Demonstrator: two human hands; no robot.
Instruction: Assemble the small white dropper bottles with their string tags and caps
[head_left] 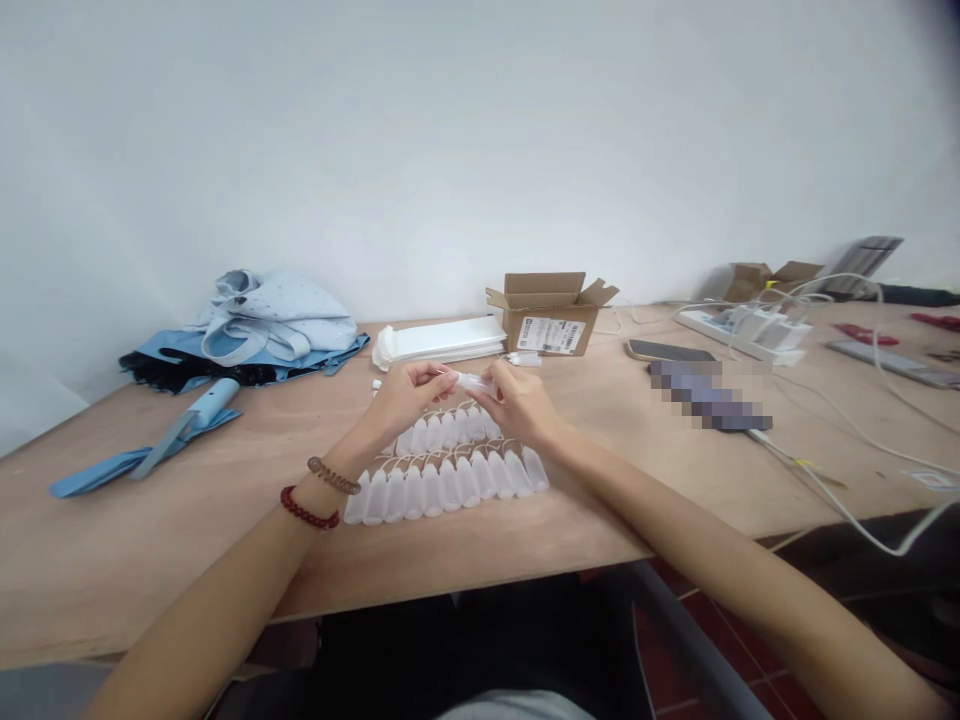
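Observation:
Between my two hands is a small frosted white tube-shaped piece (471, 382), held just above the table. My left hand (412, 398), with two bead bracelets at the wrist, pinches its left end. On its other end the fingers of my right hand (521, 402) are closed. Under and in front of the hands lie two rows of similar frosted white pieces (442, 487) with thin pale cords at their tops. The back row (450, 430) is partly hidden by my hands. Another such piece (525, 359) rests by the cardboard box.
An open cardboard box (551, 315) stands behind a stack of white flat boxes (442, 340). A blue umbrella (214, 400) and light-blue cloth bag (277, 315) lie left. Right are phones (670, 350), a power strip (750, 333) and loose white cables (840, 510).

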